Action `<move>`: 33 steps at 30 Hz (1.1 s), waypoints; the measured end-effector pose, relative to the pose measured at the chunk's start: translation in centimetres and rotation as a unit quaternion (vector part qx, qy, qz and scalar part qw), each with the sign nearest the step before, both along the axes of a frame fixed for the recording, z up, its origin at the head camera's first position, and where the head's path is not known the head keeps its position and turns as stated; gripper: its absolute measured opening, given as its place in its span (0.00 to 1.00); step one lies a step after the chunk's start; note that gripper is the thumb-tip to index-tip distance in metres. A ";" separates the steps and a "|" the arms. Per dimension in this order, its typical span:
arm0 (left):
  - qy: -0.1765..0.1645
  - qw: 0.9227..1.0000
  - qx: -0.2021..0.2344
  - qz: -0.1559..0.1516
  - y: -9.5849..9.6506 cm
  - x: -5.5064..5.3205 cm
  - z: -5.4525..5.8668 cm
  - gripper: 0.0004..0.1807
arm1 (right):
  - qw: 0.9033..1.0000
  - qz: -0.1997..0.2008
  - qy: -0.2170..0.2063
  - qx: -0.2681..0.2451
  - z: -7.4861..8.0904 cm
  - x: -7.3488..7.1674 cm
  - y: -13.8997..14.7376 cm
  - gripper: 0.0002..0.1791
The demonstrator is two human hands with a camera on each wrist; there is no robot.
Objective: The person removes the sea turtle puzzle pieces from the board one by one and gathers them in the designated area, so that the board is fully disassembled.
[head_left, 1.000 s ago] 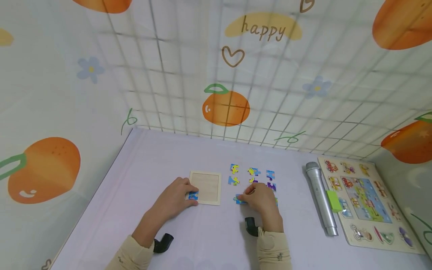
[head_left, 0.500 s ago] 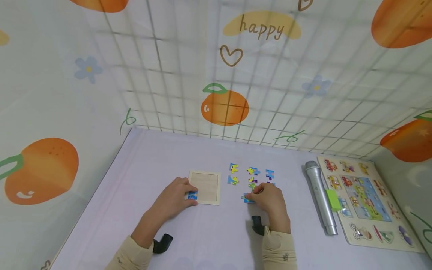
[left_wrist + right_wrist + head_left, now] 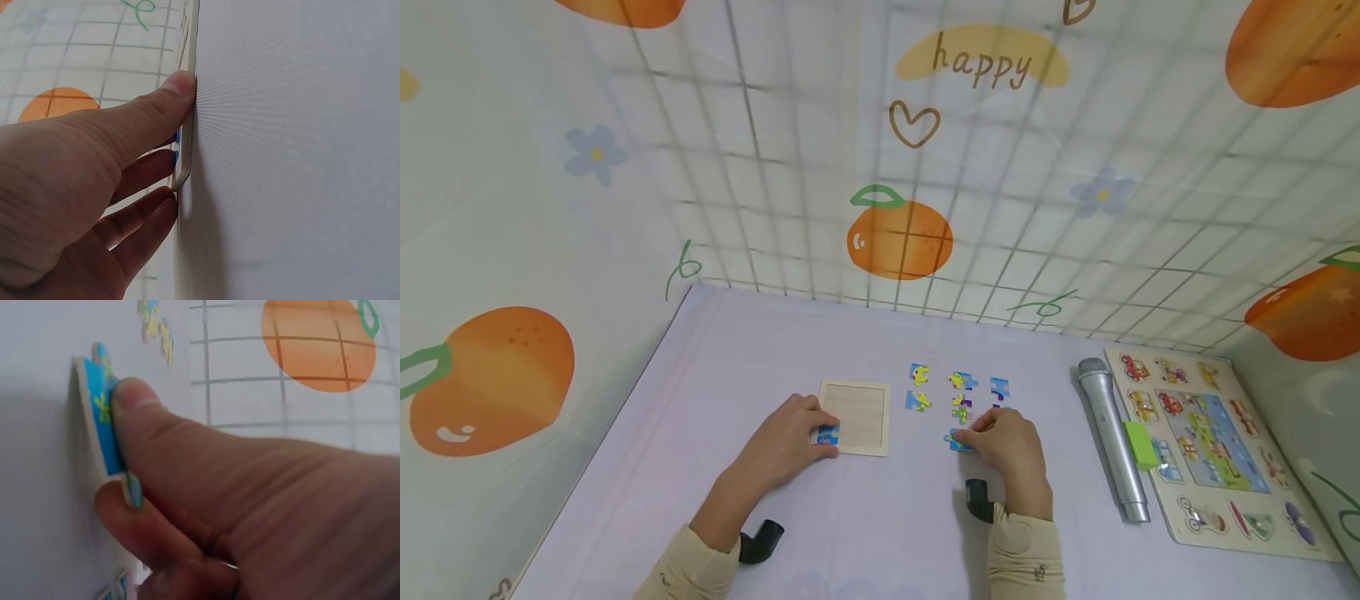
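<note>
A square wooden puzzle tray (image 3: 852, 452) lies flat on the table. My left hand (image 3: 786, 429) grips its near left corner, thumb along the near edge in the left wrist view and fingers around the left side. A blue puzzle piece (image 3: 828, 435) sits in that corner, partly covered by the fingers. To the right, my right hand (image 3: 1009, 446) pinches another blue puzzle piece (image 3: 103, 415) between thumb and fingers, tilted in the right wrist view. Beyond this hand lie several loose puzzle pieces (image 3: 917, 401) in blue, yellow and purple; the hand hides some of them.
A silver microphone (image 3: 1112, 442) with a green block (image 3: 1142, 447) against it lies on the right. Beside it is a wooden picture board (image 3: 1213, 525). A wire grid wall (image 3: 790, 225) stands behind the table. Black elbow-shaped parts (image 3: 762, 542) hang at both wrists.
My right hand has moved to the right with the blue puzzle piece, uncovering a green-and-purple piece behind it. My left hand stays on the tray.
</note>
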State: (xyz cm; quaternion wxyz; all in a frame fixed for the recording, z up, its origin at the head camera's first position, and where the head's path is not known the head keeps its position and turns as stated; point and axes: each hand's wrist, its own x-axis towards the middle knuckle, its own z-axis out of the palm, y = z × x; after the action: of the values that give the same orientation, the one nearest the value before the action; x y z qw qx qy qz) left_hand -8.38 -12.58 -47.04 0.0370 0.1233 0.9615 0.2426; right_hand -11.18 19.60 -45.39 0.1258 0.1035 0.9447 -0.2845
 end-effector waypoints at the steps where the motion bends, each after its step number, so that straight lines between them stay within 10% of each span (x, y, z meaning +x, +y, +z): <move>1: 0.000 1.000 -0.001 0.000 0.0 0.0 0.0 0.22 | 1.000 0.000 -0.001 0.003 0.0 0.0 0.0 0.16; 33: 0.009 1.000 -0.002 -0.005 -0.1 -0.1 -0.3 0.23 | 0.997 -0.003 -0.030 0.064 0.9 0.3 -1.0 0.18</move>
State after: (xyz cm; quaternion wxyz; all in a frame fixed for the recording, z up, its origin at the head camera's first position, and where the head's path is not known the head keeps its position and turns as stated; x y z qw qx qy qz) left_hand -8.46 -12.70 -47.31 0.0303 0.1305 0.9617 0.2391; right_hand -10.93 18.58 -44.44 0.1466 0.1231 0.9563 -0.2208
